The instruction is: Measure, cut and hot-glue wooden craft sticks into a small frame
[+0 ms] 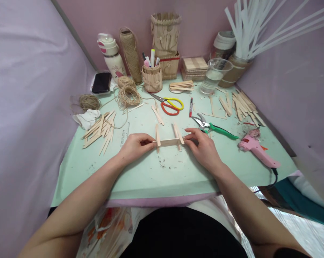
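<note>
A small popsicle-stick frame [168, 142] stands near the middle of the table, made of a crosswise stick with uprights near both its ends. My left hand [138, 145] pinches the left end of the crosswise stick between thumb and fingers. At the opposite end, my right hand [202, 145] has its thumb and fingers closed on the stick's tip. Beyond the frame lie two loose popsicle sticks [158, 115]. Scissors [171, 104] with red and yellow handles rest farther back. Green-handled pruning shears [218, 129] lie just past my right hand.
A pink glue gun [258, 147] with a cord lies at the right. Piles of sticks [101, 130] flank the work area. Twine [128, 94], a pen cup [152, 79], a water cup [214, 79], a bottle [112, 57] and a phone [101, 83] line the back.
</note>
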`<state>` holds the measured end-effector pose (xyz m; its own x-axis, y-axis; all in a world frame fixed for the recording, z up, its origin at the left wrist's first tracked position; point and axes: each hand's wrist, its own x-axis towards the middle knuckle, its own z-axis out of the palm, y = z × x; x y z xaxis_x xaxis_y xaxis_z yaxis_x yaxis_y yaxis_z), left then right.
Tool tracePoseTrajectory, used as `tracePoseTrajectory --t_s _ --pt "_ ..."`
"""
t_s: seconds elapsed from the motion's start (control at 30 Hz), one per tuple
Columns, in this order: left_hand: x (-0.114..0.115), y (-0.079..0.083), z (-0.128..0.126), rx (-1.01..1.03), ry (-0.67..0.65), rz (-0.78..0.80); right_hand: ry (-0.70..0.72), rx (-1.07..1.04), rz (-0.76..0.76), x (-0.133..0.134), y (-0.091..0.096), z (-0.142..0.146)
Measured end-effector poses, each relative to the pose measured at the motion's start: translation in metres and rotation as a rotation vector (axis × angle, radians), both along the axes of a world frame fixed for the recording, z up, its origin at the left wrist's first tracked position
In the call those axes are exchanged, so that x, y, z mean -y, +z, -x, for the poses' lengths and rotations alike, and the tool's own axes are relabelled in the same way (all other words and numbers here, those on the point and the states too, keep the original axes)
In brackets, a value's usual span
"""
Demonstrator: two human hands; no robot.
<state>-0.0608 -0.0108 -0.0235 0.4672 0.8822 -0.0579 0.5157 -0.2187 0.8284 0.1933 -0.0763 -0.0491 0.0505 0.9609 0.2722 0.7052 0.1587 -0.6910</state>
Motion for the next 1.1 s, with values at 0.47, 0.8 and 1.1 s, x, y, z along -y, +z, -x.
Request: tracePoseTrajectory --t_s 0.47,0.8,1.1 --pt "-0.0002 0.001 -0.0001 0.01 -0.004 -0.001 -0.014 -0.019 0.011 -0.0002 0.0018 0.0003" --pt "0.0 0.0002 0.0006 -0.003 -0.014 -0.006 -0.009 -0.01 0.01 0.0004 0.0008 0.0006" --pt "-0.0001 0.0014 -0.0001 -0.011 -0.017 -0.001 -0.001 -0.005 0.004 0.0011 0.0008 0.0002"
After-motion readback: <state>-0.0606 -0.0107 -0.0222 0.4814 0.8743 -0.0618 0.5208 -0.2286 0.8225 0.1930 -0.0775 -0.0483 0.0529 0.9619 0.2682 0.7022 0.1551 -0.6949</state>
